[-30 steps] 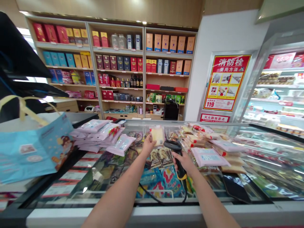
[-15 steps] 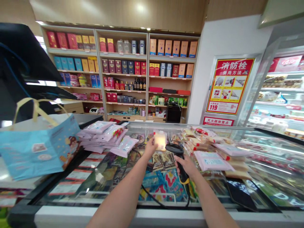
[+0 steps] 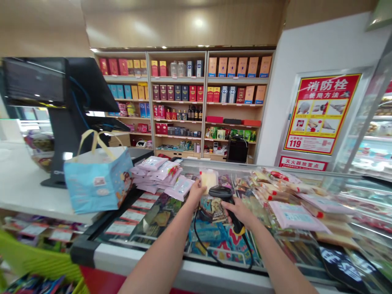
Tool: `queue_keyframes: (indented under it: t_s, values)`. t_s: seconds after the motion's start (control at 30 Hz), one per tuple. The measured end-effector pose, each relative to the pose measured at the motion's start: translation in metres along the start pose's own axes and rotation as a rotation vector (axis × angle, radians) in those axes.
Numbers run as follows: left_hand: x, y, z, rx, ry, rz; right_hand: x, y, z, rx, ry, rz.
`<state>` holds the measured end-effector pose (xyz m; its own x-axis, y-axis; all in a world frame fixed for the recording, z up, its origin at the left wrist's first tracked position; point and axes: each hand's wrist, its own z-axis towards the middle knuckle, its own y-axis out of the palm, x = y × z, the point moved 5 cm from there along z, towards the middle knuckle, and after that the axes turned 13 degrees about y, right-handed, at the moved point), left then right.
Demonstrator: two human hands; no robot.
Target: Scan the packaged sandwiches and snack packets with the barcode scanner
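My left hand (image 3: 196,193) is closed on the edge of a small clear packet (image 3: 210,179) with pale yellow contents, held above the glass-topped freezer (image 3: 128,252). My right hand (image 3: 240,211) grips a black handheld barcode scanner (image 3: 221,190) with yellow trim. The scanner's head points left and sits close to the packet's lower right corner. Its cable (image 3: 204,248) loops down over the glass. Pink-white packets (image 3: 180,187) lie piled left of my left hand. On the right, brown and tan packets (image 3: 269,183) lie heaped, with a pink-white packet (image 3: 296,215) in front.
A blue bag (image 3: 93,185) with cream handles stands at the left, in front of a black checkout screen (image 3: 35,81). Shelves (image 3: 179,77) of boxes and bottles line the back wall. A green basket (image 3: 45,259) is at the lower left.
My view has turned left, so the screen and bag show more fully. The scanner head has come nearer to the packet. The bright glow on the packet is gone. Both hands keep their hold.
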<state>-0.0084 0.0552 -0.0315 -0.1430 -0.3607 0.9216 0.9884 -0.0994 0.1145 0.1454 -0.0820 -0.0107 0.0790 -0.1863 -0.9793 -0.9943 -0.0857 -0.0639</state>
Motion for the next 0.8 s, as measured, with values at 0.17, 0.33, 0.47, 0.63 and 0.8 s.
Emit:
queue_keyframes:
  t_s: [0.17,0.33,0.47,0.63,0.8]
  values:
    - [0.023,-0.088,-0.023,0.013,-0.013,0.096,-0.019,0.061,0.012,-0.163,-0.018,-0.044]
    - [0.038,-0.183,-0.048,0.157,-0.034,0.151,-0.030,0.134,0.029,-0.333,-0.041,-0.088]
    - [0.043,-0.241,-0.061,0.228,-0.041,0.298,-0.032,0.184,0.042,-0.372,0.020,-0.124]
    - [0.053,-0.285,-0.065,0.262,-0.009,0.626,-0.029,0.220,0.053,-0.418,0.045,-0.153]
    - [0.069,-0.291,-0.067,0.252,-0.001,0.992,-0.028,0.228,0.059,-0.443,0.021,-0.137]
